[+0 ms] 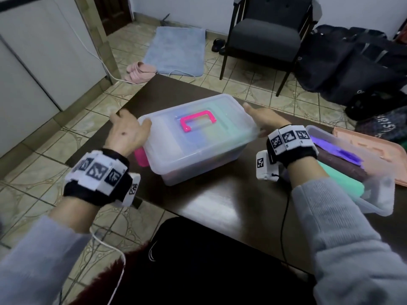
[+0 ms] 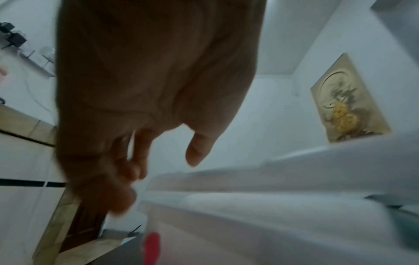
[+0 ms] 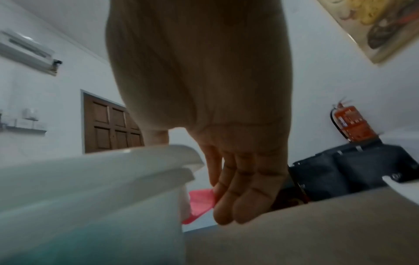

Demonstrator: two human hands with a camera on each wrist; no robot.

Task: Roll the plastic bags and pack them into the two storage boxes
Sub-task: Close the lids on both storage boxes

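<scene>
The left hand (image 1: 126, 130), fingers loosely spread, touches the left end of a lidded clear storage box (image 1: 198, 137) on the dark tabletop (image 1: 220, 199). The right hand (image 1: 262, 119), fingers straight, rests at its right end by a pink latch (image 3: 200, 202). The box looks light, stiff and smooth – best held under the rim. Farther right, an open second box (image 1: 374, 194) holds rolled bags (image 1: 343, 161).

Black chair (image 1: 267, 29) behind dark table (image 1: 220, 201); pink slippers (image 1: 138, 71) beside blue mat (image 1: 176, 49).
</scene>
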